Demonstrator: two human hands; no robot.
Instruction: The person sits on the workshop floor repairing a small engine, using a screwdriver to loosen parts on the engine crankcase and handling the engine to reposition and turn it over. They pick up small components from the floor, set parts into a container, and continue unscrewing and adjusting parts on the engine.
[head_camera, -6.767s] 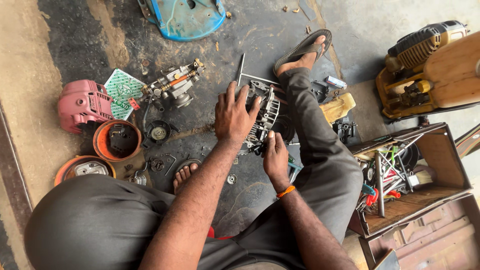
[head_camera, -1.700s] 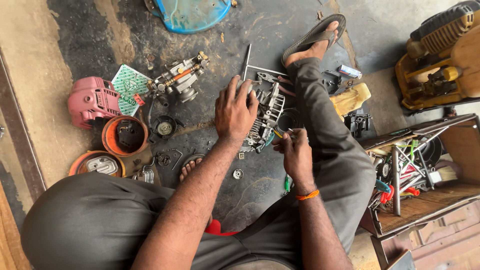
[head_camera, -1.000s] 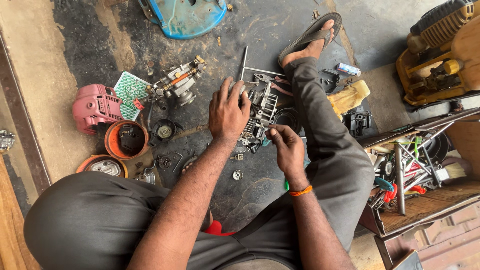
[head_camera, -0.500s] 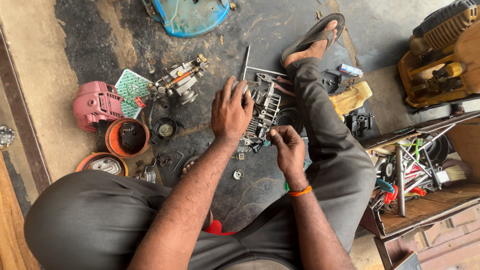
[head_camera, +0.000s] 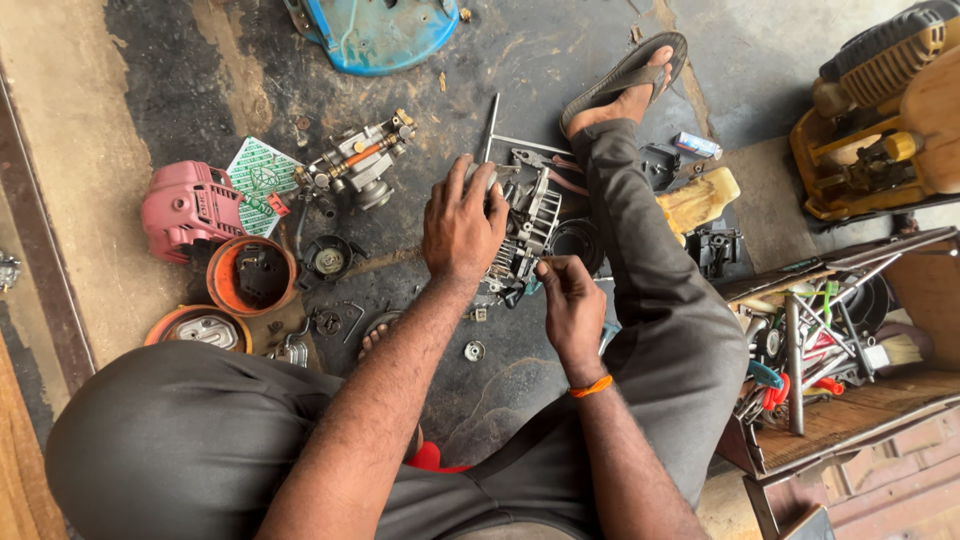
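Since a moment ago, little has shifted: left hand (head_camera: 462, 222) stays clamped on the finned engine block (head_camera: 528, 228). Its long axis runs from the sandal (head_camera: 625, 75) toward the person. Right hand (head_camera: 570, 305), grip pinched together, works at its near end.

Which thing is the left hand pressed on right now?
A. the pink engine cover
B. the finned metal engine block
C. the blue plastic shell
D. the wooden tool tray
B: the left hand lies spread over the finned metal engine block, while the right hand works at the block's near edge with pinched fingers.
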